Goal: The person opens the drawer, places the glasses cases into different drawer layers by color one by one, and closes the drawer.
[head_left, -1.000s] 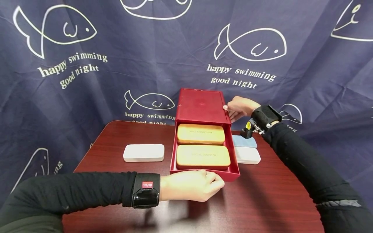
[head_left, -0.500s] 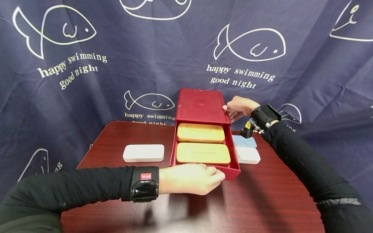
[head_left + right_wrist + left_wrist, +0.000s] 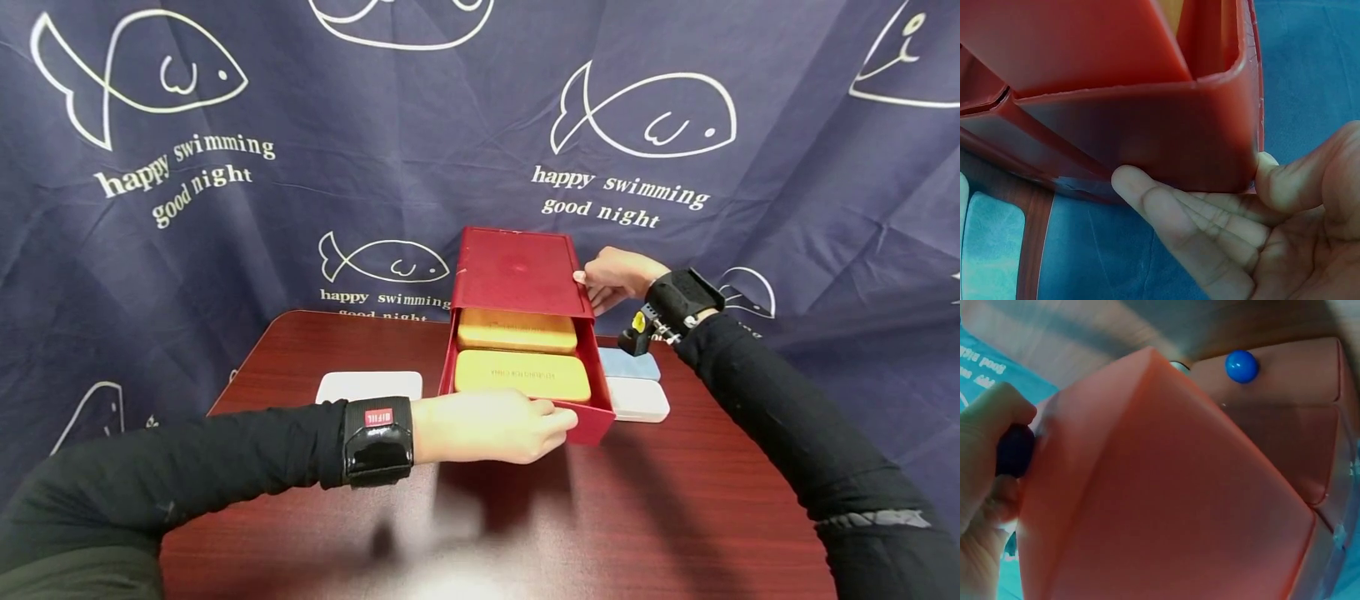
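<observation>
A small red drawer chest (image 3: pixel 517 271) stands toward the back of the table, its upper drawer (image 3: pixel 597 423) pulled part way out. Inside the drawer lie two yellow glasses cases (image 3: pixel 522 373), the far one partly under the chest's top. My left hand (image 3: pixel 487 427) is at the drawer front; in the left wrist view its fingers pinch a dark round knob (image 3: pixel 1015 450). A blue knob (image 3: pixel 1242 366) shows on a lower drawer. My right hand (image 3: pixel 618 277) holds the chest's right side, thumb at one edge and fingers along the wall in the right wrist view.
To the left lies a white case (image 3: pixel 367 385), partly behind my left wrist. On the right, a white case (image 3: pixel 639 402) and a light blue case (image 3: pixel 630 364) lie beside the chest. A dark blue fish-print curtain (image 3: pixel 420 150) hangs behind the table (image 3: pixel 660 508).
My left hand has moved away from me, and the drawer has slid further into the chest. More of the far yellow case is covered. The right hand stays in place.
</observation>
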Tool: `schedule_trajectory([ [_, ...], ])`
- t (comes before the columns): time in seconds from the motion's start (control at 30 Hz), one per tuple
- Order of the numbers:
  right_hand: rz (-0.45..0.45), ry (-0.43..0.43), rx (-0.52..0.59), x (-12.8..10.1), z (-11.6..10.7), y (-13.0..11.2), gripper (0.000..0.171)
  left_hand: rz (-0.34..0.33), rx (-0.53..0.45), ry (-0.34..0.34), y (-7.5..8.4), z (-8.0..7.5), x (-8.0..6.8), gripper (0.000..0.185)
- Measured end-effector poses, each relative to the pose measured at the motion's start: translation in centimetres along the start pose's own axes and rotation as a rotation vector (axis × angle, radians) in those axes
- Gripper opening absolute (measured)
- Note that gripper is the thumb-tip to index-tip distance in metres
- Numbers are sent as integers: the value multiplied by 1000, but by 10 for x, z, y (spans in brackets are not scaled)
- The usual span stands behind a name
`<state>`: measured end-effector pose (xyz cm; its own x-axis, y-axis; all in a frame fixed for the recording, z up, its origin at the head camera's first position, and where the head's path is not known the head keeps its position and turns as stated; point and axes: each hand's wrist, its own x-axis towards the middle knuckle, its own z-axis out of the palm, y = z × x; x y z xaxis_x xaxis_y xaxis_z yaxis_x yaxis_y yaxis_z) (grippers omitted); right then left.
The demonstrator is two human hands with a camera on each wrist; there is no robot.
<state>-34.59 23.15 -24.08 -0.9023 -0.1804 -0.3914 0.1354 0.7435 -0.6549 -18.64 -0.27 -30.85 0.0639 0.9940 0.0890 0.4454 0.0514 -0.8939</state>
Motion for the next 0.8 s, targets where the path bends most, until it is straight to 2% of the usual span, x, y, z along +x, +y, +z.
schedule_trajectory([
  [0.1, 2, 2, -2, 0, 1, 0, 38, 0, 1, -9, -3, 6, 0, 27],
  [0.3, 2, -3, 1, 0, 2, -1, 34, 63, 39, -54, -13, 15, -1, 26],
  [0.4, 4, -1, -6, 0, 2, -2, 33, 67, 44, -52, -17, 20, -1, 26],
  [0.5, 6, -3, -7, 0, 2, -2, 34, 58, 17, -60, -20, 24, -1, 25],
  [0.63, 4, -13, -3, 0, 1, -1, 36, -1, -148, -81, -22, 27, 1, 18],
  [0.73, 5, -10, -5, 0, 1, 0, 36, 5, -177, -99, -23, 27, 2, 18],
  [0.8, 5, -9, -5, 0, 1, 1, 36, 30, -146, -107, -25, 26, 2, 21],
])
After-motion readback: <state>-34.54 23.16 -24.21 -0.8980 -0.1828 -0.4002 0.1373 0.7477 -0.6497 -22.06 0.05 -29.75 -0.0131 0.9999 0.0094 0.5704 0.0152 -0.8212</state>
